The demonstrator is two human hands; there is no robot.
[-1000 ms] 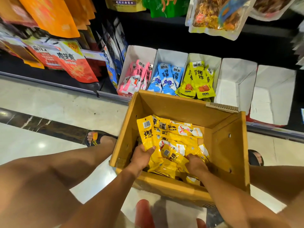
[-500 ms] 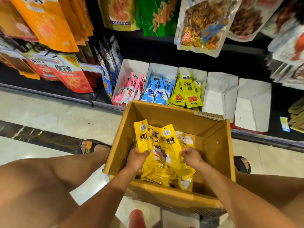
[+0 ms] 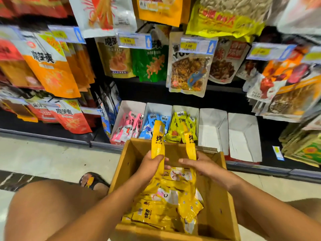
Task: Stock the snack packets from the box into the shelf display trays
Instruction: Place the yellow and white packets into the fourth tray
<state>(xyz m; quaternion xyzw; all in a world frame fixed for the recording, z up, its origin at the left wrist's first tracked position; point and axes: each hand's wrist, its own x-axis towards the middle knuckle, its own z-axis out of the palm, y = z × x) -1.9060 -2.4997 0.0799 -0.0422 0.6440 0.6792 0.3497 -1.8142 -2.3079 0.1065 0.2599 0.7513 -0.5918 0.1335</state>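
A brown cardboard box point(image 3: 218, 202) sits between my knees, holding several yellow snack packets point(image 3: 156, 211). My left hand point(image 3: 151, 164) grips a bunch of yellow packets point(image 3: 157, 141) raised above the box's far end. My right hand point(image 3: 203, 162) holds another yellow packet point(image 3: 190, 145) beside them. White display trays line the bottom shelf: one with pink packets point(image 3: 127, 126), one with blue packets point(image 3: 153, 122), one with yellow packets point(image 3: 180, 127), and two empty trays point(image 3: 212, 131) point(image 3: 243, 136) to the right.
Large snack bags point(image 3: 188, 66) hang on pegs above the trays, with price tags point(image 3: 133, 40) along the shelf rail. Red and orange bags point(image 3: 67, 117) fill the left. A sandalled foot point(image 3: 90, 180) rests on the tiled floor left of the box.
Both hands have lifted the yellow packets out of the box pile and up toward the trays. The view has tilted upward, showing more of the shelf.
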